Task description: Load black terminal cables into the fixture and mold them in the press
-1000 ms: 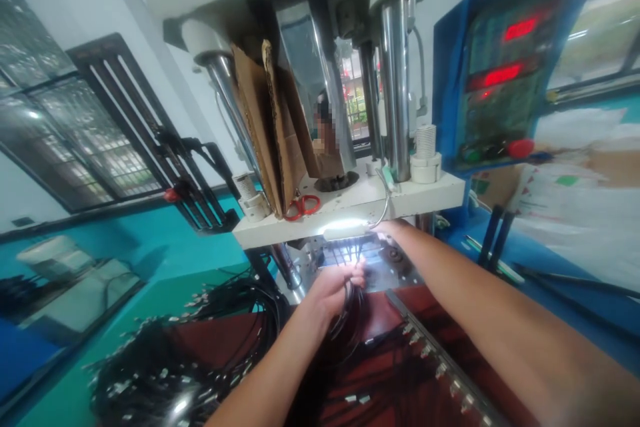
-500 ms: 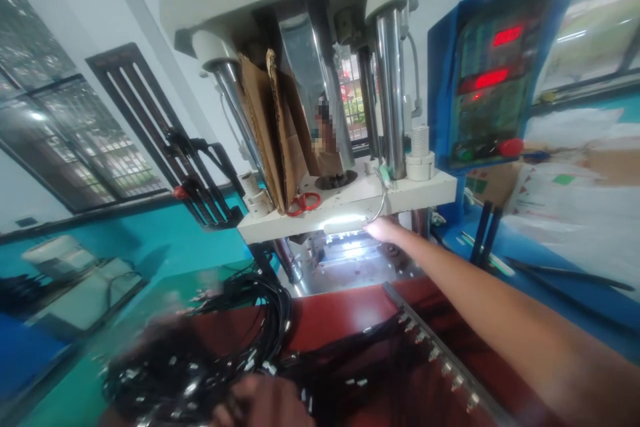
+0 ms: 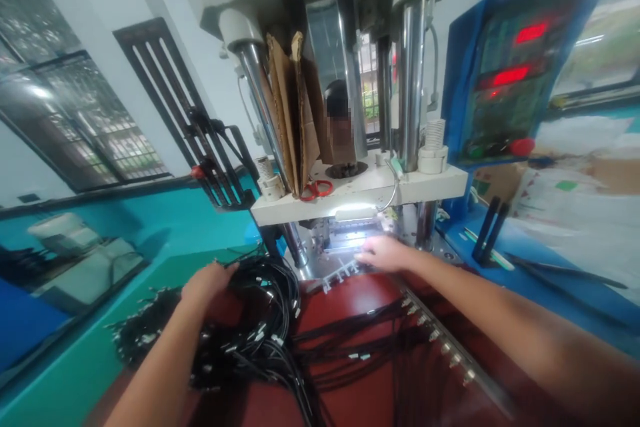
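Observation:
My right hand [image 3: 385, 253] is closed in a pinch on the end of a pale, branched plastic strip [image 3: 343, 271], which looks like a moulding runner. The strip hangs just in front of the lit press opening [image 3: 350, 238], over the red table's far edge. My left hand [image 3: 205, 285] is at the coiled black cables [image 3: 270, 293] on the left, its fingers bent together at the bundle's far side. What those fingers hold, if anything, is hidden. Small pale ends show among the cables. A metal bar with a row of fittings [image 3: 440, 337] lies beneath my right forearm.
The press's lower plate [image 3: 360, 197] carries red-handled scissors [image 3: 316, 190] and folded cardboard [image 3: 295, 120]. A light tube [image 3: 356, 213] is fixed beneath its front edge. Steel columns [image 3: 413, 80] flank it. The blue control box [image 3: 515, 73] stands right. The red table [image 3: 345, 383] is in front.
My right hand has come out from the press front, down toward the table, with the pale strip now visible. My left hand has moved from the bottom middle up and left to the cables.

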{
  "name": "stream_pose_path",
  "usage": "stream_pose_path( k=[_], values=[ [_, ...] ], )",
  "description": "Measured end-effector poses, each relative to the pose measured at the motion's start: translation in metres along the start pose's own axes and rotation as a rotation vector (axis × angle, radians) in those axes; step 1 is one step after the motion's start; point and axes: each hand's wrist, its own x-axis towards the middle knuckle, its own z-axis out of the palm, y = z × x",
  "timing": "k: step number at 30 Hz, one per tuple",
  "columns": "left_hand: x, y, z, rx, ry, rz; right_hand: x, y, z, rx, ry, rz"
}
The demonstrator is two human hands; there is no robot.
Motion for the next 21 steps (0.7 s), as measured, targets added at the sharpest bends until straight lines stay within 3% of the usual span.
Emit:
stream_pose_path(
  k=[2,5,7,8,10,12,15,21],
  values=[
    [-0.010,0.011,0.000,0.038,0.034,-0.022,-0.002,0.003,0.000,-0.035,-0.017,-0.026],
    [-0.042,0.047,0.010,-0.057,-0.021,0.199,-0.006,0.008,0.000,-0.080,-0.048,-0.063],
    [-0.067,0.077,0.026,-0.341,-0.284,0.560,-0.008,0.010,0.000,-0.097,-0.072,-0.090],
    [-0.078,0.092,0.037,-0.480,-0.420,0.645,-0.009,0.011,0.000,-0.102,-0.084,-0.102],
    [-0.092,0.114,0.060,-0.629,-0.550,0.666,-0.009,0.011,0.002,-0.108,-0.100,-0.120],
    [-0.093,0.123,0.084,-0.653,-0.509,0.617,-0.007,0.011,0.006,-0.099,-0.092,-0.134],
    [-0.087,0.118,0.109,-0.670,-0.432,0.568,-0.001,0.003,0.018,0.071,-0.015,-0.204],
    [-0.088,0.108,0.119,-0.664,-0.364,0.546,0.004,-0.026,0.033,0.218,-0.043,-0.194]
  ],
)
